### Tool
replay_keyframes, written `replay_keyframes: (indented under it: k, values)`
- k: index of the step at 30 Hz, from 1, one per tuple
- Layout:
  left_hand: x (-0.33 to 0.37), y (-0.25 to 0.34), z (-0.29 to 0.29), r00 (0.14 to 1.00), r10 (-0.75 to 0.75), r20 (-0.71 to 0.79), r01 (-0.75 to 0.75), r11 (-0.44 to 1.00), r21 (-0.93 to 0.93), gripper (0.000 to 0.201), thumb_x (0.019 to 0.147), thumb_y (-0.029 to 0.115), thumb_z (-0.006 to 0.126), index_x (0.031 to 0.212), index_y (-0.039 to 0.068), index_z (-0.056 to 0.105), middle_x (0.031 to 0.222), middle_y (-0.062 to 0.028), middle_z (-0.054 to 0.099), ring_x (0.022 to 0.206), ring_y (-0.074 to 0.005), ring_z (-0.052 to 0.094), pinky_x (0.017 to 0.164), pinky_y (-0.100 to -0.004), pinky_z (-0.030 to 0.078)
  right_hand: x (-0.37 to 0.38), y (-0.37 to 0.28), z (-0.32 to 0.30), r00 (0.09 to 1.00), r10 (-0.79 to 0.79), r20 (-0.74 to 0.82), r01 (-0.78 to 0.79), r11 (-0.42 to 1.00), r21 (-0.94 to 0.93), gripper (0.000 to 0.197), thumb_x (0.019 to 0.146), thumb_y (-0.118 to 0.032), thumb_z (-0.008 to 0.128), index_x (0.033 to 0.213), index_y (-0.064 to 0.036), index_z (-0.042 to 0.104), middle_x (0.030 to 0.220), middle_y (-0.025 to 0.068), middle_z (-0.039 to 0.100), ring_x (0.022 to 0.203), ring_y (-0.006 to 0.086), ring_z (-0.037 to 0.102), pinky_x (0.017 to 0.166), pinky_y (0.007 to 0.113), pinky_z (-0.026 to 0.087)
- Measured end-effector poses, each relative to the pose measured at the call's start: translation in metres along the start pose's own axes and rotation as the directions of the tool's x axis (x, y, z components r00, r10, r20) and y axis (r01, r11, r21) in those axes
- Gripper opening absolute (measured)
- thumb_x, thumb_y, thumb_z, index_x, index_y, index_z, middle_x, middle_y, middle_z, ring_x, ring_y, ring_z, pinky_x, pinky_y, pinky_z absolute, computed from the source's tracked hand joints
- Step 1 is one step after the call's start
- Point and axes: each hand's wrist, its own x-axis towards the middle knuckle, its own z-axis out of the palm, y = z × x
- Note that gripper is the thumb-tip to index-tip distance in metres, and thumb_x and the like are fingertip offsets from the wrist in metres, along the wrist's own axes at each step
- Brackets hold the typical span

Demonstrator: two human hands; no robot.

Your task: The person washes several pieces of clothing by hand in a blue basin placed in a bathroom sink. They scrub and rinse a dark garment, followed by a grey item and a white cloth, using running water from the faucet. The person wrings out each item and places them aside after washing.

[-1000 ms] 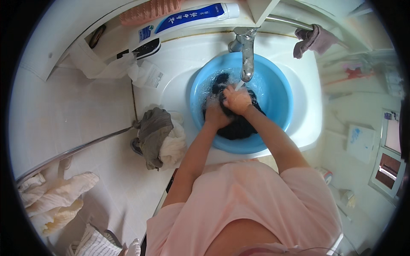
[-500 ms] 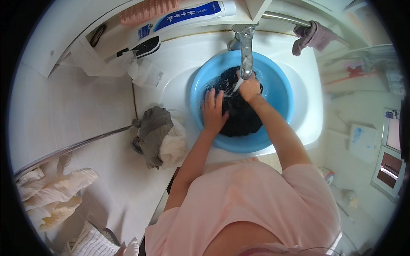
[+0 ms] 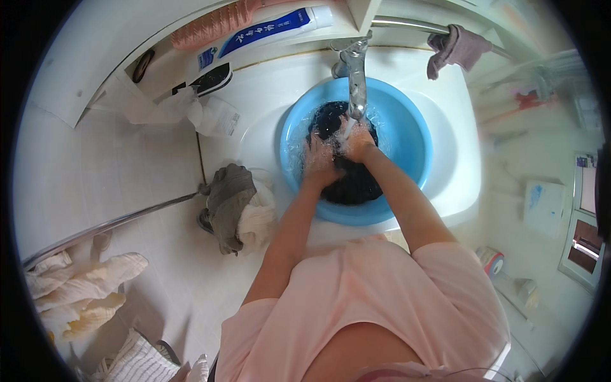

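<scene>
A soaked black cloth point(image 3: 350, 184) lies bunched in a round light-blue basin point(image 3: 417, 153). Water runs onto it from a chrome faucet point(image 3: 358, 83). My left hand point(image 3: 320, 160) rests on the left part of the cloth, its fingers smeared by motion and splashing. Close by, under the stream, my right hand point(image 3: 358, 142) is curled on the cloth, with its fingertips hidden by water and fabric. Both hands are inside the basin, near each other.
The basin sits in a white sink point(image 3: 461, 159). Above it, a shelf holds a blue-and-white tube point(image 3: 267, 32) and a pink comb-like item point(image 3: 213, 24). A mauve cloth point(image 3: 458, 51) hangs on a rail. Grey cloth point(image 3: 229, 204) hangs left.
My right hand has shifted left and slightly down, closer to my left hand. The left hand's fingers, spread before, are now blurred among splashes. The whole view has shifted slightly.
</scene>
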Motion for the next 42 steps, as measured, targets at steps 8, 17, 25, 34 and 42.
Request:
replay_keyframes:
  k: [8,17,25,34,42]
  values:
    - [-0.029,-0.024,0.002,0.996,-0.061,-0.071,0.008,0.814,-0.581,0.075,0.072,0.026,0.074,0.134,0.004,0.037,0.137,-0.0247,0.036,0.129,-0.0404,0.035,0.106,-0.0467,0.032,-0.039,-0.012,-0.042,0.804,0.524,0.280,-0.594,0.685,0.422,0.051,0.072,-0.027,0.073,0.113,-0.0027,0.055,0.102,0.0173,0.064,0.091,0.0355,0.064,0.078,0.040,0.050]
    - [-0.047,0.016,-0.094,0.962,0.029,-0.270,-0.193,0.772,-0.605,0.087,0.067,0.006,0.074,0.141,0.006,0.029,0.140,-0.0166,0.038,0.127,-0.0314,0.041,0.104,-0.0386,0.036,-0.091,0.001,-0.226,0.990,0.110,-0.089,0.085,0.040,0.996,0.034,0.070,-0.007,0.068,0.101,-0.0003,0.059,0.087,0.0032,0.060,0.083,0.0087,0.054,0.078,0.024,0.045]
    - [-0.057,0.080,-0.216,0.887,0.114,-0.448,-0.443,0.487,-0.753,0.046,0.073,0.003,0.073,0.115,0.002,0.056,0.105,-0.0067,0.065,0.097,-0.0140,0.060,0.085,-0.0287,0.047,-0.108,0.009,-0.362,0.881,0.255,-0.399,0.433,-0.093,0.896,0.047,0.058,0.000,0.056,0.105,0.0015,0.059,0.098,0.0053,0.060,0.092,0.0142,0.056,0.084,0.024,0.045]
    - [-0.036,0.091,-0.178,0.825,-0.347,-0.445,-0.514,-0.134,-0.848,0.023,0.087,-0.003,0.053,0.109,-0.001,0.060,0.108,-0.0063,0.062,0.098,-0.0147,0.057,0.086,-0.0277,0.045,-0.089,-0.008,-0.346,0.867,0.266,-0.420,0.413,0.085,0.907,0.041,0.071,-0.004,0.064,0.111,-0.0044,0.053,0.098,0.0014,0.058,0.091,0.0089,0.053,0.082,0.024,0.044]
    - [-0.041,0.002,-0.050,0.860,-0.506,-0.061,0.148,0.363,-0.920,0.051,0.075,0.004,0.061,0.124,-0.002,0.046,0.125,-0.0198,0.046,0.109,-0.0338,0.052,0.094,-0.0398,0.044,-0.070,0.026,-0.170,0.972,0.215,0.089,-0.225,0.767,0.601,0.050,0.075,-0.018,0.064,0.122,-0.0148,0.050,0.092,0.0133,0.063,0.084,0.0345,0.062,0.077,0.040,0.050]
